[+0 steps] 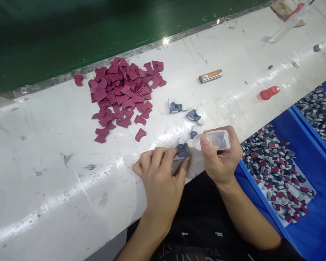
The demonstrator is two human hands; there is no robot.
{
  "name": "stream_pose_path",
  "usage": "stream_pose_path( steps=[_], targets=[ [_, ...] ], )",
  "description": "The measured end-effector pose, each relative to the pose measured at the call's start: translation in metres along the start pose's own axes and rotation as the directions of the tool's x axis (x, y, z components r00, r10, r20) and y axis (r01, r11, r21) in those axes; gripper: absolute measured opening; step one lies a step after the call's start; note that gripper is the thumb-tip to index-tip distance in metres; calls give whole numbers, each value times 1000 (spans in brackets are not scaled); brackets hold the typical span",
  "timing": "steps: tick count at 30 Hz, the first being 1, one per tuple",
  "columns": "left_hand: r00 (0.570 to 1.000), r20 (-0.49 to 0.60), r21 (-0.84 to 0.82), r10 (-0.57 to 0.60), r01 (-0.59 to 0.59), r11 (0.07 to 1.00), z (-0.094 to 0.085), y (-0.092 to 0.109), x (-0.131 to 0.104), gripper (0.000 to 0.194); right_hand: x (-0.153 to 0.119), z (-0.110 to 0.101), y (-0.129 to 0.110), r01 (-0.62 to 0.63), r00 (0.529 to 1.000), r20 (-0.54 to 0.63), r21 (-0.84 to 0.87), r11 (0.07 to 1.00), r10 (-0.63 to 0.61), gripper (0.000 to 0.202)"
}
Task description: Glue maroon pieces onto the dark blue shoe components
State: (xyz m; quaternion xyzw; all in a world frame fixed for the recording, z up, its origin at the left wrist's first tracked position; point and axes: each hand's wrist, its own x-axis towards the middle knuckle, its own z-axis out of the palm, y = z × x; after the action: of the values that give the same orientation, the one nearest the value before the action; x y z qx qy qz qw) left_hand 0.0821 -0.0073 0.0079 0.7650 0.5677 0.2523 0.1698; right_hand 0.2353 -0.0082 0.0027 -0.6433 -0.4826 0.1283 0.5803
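My left hand (161,172) rests on the white table, its thumb and forefinger closed on a small dark blue-grey plastic part (183,150). A translucent squeeze bottle (217,140) lies tilted almost level in my right hand (224,156), gripped between thumb and fingers. Its narrow tip points left and reaches the upper edge of the held part; whether it touches I cannot tell. Just beyond are more blue-grey parts, one (175,107) and another (193,115), with a third partly hidden behind the bottle. Farther left lies a heap of maroon pieces (122,90).
An orange lighter (210,76) and a red cap (270,92) lie on the white table (57,145). Farther right stands a clear tube-like object (290,23). Blue bins (301,145) of small mixed parts sit below the table's right edge. A green surface (70,40) borders the far side.
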Motion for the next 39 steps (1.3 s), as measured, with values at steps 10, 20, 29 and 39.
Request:
stream_pose_path(
  steps=[10,20,29,39],
  targets=[
    [1000,-2,10,-4,4,1000,-1,0,0,16,-2,-2,1,0,1000,30,46,999,-1,15],
    [1000,-12,10,-5,5,1000,0,0,-1,17,-6,-5,6,31,999,30,69,997,-33,15],
    [999,-36,-4,3,-3,1000,2,-1,1,19,-5,-7,1,-24,996,87,111,993,14,14],
    [998,-48,76,52,-48,996,-1,-4,6,17,0,-5,14,-179,966,-109,365,913,233,26]
  ],
)
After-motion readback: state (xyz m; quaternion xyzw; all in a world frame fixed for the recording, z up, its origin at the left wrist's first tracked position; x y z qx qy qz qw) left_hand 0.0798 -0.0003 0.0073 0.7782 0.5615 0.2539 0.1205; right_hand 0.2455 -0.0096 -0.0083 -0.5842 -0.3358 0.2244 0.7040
